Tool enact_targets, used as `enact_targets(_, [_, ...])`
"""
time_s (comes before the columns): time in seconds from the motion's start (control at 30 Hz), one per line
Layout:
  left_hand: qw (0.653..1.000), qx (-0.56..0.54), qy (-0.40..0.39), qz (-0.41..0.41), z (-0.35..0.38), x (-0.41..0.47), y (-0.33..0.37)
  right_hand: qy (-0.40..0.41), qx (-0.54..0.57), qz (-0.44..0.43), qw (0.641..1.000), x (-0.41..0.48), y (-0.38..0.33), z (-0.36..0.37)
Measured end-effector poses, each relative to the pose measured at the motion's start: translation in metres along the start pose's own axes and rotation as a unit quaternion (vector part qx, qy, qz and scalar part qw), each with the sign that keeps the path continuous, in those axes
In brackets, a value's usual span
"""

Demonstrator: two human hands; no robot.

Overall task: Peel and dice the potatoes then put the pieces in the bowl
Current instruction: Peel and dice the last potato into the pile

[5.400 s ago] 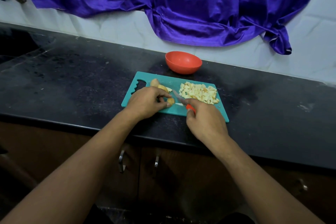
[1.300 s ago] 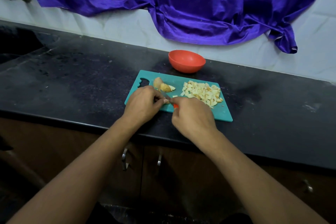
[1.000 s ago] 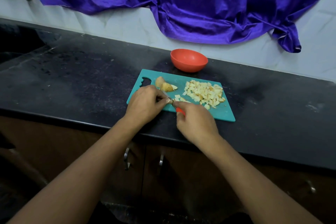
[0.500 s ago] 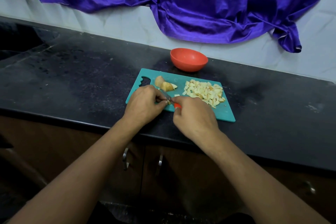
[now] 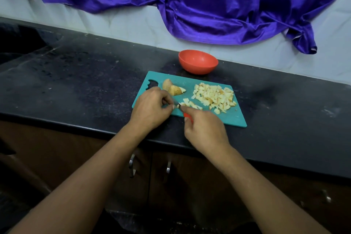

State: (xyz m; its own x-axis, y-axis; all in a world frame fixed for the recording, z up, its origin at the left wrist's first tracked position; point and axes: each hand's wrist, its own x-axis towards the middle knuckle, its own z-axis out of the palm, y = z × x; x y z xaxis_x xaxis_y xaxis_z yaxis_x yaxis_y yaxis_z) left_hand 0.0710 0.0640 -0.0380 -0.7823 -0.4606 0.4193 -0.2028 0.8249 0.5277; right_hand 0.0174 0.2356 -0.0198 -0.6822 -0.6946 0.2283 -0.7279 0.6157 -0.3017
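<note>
Now, small potato piece (image 5: 178, 105) on 8 o'clock part of cutting board (image 5: 233, 118), pinched by left hand (image 5: 152, 108), likely to steady it for blade; its axis too small to tell. Right hand (image 5: 205, 129) grips knife (image 5: 187, 116): handle at 5 o'clock, tip toward 11. Diced pile (image 5: 213, 97) at 2 o'clock, probably keeping cutting spot free. Uncut chunks (image 5: 172, 89) at 12. Bowl (image 5: 198, 61) at 1, on bench (image 5: 95, 81), no pieces inside.

Curled left hand (image 5: 150, 109); curled right hand (image 5: 205, 131)

Dim, soft (wide-angle edge distortion)
</note>
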Motion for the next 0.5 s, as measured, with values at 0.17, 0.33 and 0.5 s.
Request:
enact_targets(0.17, [1.0,-0.012,0.003,-0.01,0.002,0.002,-0.003,0.007,0.305,0.122,0.944,0.013,0.031,-0.01])
enact_targets(0.33, [1.0,-0.018,0.01,-0.022,0.003,0.003,-0.002,0.021,0.072,-0.019,0.997,-0.012,0.025,-0.01])
enact_targets(0.5, [1.0,-0.017,0.014,-0.019,0.003,0.003,-0.003,0.019,-0.09,-0.097,0.991,-0.014,0.025,-0.006])
